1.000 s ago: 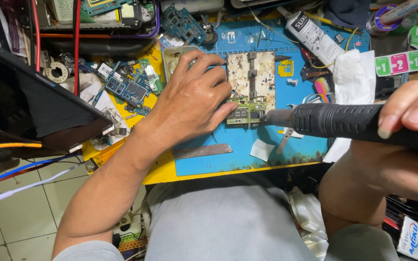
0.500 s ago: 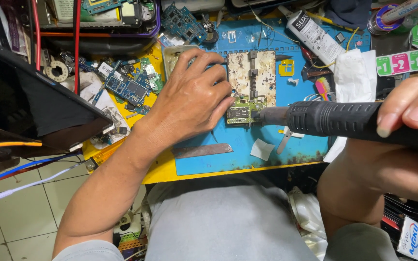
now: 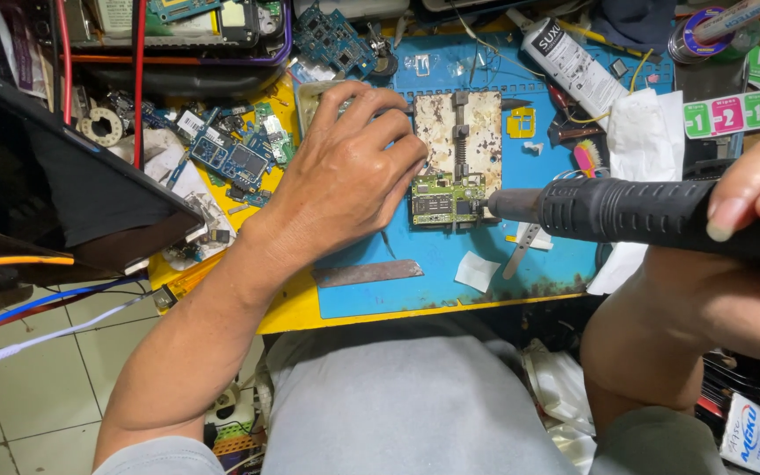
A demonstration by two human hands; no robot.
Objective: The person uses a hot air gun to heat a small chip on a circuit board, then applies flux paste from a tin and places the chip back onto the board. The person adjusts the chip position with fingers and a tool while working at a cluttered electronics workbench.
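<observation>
I'm at a cramped electronics repair bench: a blue work mat (image 3: 450,273) on a yellow tabletop (image 3: 288,308), loose circuit boards (image 3: 230,158) heaped to my left, a scorched board holder (image 3: 461,132) gripping a small green board (image 3: 446,200), a glue tube (image 3: 573,66), solder spool (image 3: 692,40), a hot-air handpiece (image 3: 653,211), and stray cables (image 3: 37,303) over the tiled floor (image 3: 19,387).
</observation>
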